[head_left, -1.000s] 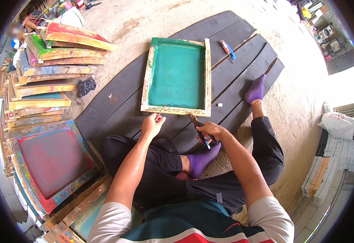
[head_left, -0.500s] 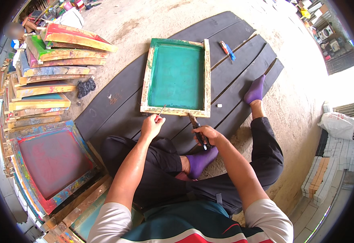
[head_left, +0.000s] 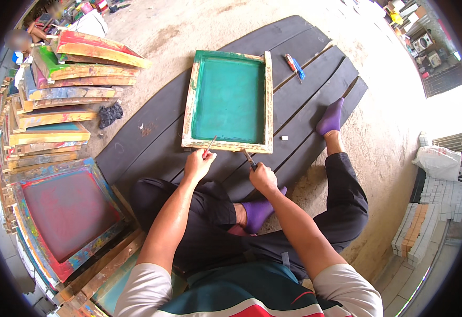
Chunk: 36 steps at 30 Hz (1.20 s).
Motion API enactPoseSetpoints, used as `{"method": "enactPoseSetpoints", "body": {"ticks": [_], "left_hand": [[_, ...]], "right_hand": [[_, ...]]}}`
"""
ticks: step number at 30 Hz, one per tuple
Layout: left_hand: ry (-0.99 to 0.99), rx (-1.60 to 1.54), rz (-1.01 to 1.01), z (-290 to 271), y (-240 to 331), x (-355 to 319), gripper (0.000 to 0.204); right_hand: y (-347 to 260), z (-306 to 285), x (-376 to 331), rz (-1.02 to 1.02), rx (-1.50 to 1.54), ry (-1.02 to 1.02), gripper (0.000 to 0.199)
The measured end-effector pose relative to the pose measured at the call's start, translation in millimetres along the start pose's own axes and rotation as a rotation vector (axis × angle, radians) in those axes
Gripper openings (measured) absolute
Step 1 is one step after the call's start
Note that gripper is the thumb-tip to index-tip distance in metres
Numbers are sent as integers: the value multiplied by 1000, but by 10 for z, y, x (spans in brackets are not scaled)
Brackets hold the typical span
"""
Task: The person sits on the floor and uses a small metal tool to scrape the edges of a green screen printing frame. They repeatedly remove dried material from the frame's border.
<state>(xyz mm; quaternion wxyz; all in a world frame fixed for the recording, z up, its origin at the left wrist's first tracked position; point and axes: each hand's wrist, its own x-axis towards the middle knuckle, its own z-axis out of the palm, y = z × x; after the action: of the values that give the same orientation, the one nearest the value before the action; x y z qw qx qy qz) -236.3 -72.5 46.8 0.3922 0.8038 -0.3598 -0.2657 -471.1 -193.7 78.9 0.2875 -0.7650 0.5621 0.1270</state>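
A silk-screen frame (head_left: pixel 187 116) with a pale, paint-stained wooden rim and green mesh (head_left: pixel 228 100) lies on dark grey boards before me. My left hand (head_left: pixel 197 165) is closed on a thin, slender rod-like tool (head_left: pixel 211 143), whose tip points over the frame's near rail. Wrapped round dark-handled pliers (head_left: pixel 249 158), my right hand (head_left: pixel 264 177) holds their jaws against or very near that same rail, right of centre. The hand hides most of the handles, and I cannot tell what the jaws grip.
Left of me stand stacked paint-stained screen frames (head_left: pixel 77 92) and one with greyish-red mesh (head_left: pixel 70 211). A red-and-blue hand tool (head_left: pixel 295 67) and a small white block (head_left: pixel 284 138) lie on the boards (head_left: pixel 151 127). My purple-socked foot (head_left: pixel 330 119) rests at their right edge.
My right hand has turned over, back now upward, hiding the pliers' handles. The pliers' jaws have shifted slightly left along the near rail. My left hand stays in place.
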Motion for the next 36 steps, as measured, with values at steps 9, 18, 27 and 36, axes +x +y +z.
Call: {"method": "enactPoseSetpoints", "body": {"ticks": [9,18,27,36], "left_hand": [[-405,-592,-396,-256,220,14,32],[-443,-491,-473,-806,128,204,25],[-325,-353,-458,-1104,-167,414,24],[452,-413,-625,-1487,-1084,942,32]], "right_hand": [[-435,-15,-235,-322,-56,-142,39],[-866,-119,-5,-596,-151,-190,38],[-1241,-35,247,-672,-163,-305,40],[-1173,-116,102,-559,-18,-397,46]]}}
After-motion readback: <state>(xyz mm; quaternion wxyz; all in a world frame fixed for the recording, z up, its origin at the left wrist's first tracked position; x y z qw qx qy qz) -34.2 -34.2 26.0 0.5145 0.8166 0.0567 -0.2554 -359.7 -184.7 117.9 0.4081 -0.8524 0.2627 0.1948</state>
